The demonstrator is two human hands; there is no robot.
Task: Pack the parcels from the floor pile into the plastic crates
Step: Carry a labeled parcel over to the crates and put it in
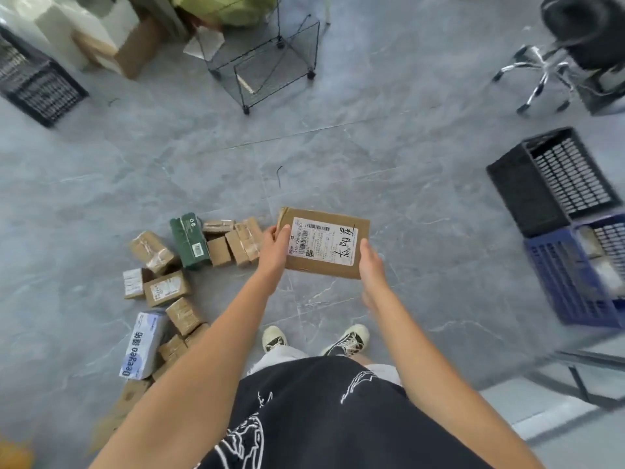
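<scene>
I hold a flat brown cardboard parcel (323, 243) with a white shipping label above the floor, between both hands. My left hand (274, 247) grips its left edge and my right hand (371, 260) grips its lower right corner. The floor pile of parcels (176, 282) lies to the lower left: small brown boxes, a green box (189, 240) and a pale blue-and-white box (143, 345). At the right stand a black plastic crate (527, 194) and, nearer, a blue plastic crate (558, 282) with some parcels inside.
Another black crate (37, 86) sits at the far left. A wire-frame cube on castors (267, 62) stands at the top middle, cardboard boxes (132, 52) beside it. An office chair (558, 62) is at the top right. My feet (314, 338) are on grey tile floor.
</scene>
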